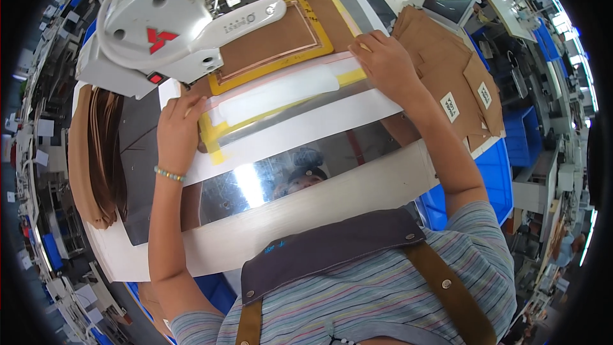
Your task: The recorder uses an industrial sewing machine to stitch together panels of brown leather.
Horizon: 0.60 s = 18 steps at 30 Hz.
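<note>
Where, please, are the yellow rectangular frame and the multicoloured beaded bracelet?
Yellow rectangular frame (274, 67): head view, on its side nearest the person.
Multicoloured beaded bracelet (170, 174): head view, on the middle of its visible beads.

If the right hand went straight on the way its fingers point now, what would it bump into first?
The right hand would probably meet the yellow frame first, ahead and leftward, after crossing a strip of brown sheet; heights are hard to judge from this view.

The sewing machine (153, 16), cut off at the far edge, hides part of the yellow frame (274, 68), whose dark marks are too small to read. The striped shirt (319, 300) runs off the near edge.
</note>
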Tool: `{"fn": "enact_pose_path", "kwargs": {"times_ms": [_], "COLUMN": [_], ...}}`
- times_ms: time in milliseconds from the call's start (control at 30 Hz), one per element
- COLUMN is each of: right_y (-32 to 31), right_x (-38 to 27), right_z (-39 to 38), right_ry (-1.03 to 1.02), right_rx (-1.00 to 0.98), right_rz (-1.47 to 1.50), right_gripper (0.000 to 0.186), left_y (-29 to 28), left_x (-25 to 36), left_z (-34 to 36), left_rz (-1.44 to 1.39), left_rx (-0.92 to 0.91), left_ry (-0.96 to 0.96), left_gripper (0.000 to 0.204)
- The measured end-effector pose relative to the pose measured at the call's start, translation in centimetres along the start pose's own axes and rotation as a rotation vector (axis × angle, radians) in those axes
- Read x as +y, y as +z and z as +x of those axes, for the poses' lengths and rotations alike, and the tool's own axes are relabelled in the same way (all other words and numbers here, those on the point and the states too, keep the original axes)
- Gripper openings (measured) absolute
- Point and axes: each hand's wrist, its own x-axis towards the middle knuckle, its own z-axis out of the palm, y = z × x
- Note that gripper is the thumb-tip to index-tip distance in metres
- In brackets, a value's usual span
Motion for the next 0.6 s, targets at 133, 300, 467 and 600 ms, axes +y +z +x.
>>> {"fn": "enact_pose_path", "kwargs": {"times_ms": [133,300,467,600], "right_y": [0.1,0.0,0.0,0.3], "right_x": [-2.3,-2.3,-2.0,-2.2], "right_z": [-1.5,-1.9,-1.9,-1.9], "right_ry": [0.185,0.236,0.242,0.257], "right_rx": [-0.04,-0.088,-0.037,-0.059], "right_rz": [0.057,0.081,0.169,0.151], "right_gripper": [0.041,0.044,0.042,0.042], "left_y": [0.2,0.5,0.4,0.5], "left_x": [1.9,2.1,2.2,2.0], "left_z": [-1.8,-2.1,-2.5,-2.3], "left_rz": [-0.148,-0.118,-0.131,-0.201], "left_rx": [0.132,0.07,0.091,0.026], "left_ry": [-0.154,-0.176,-0.181,-0.189], "left_gripper": [0.047,0.041,0.041,0.047]}}
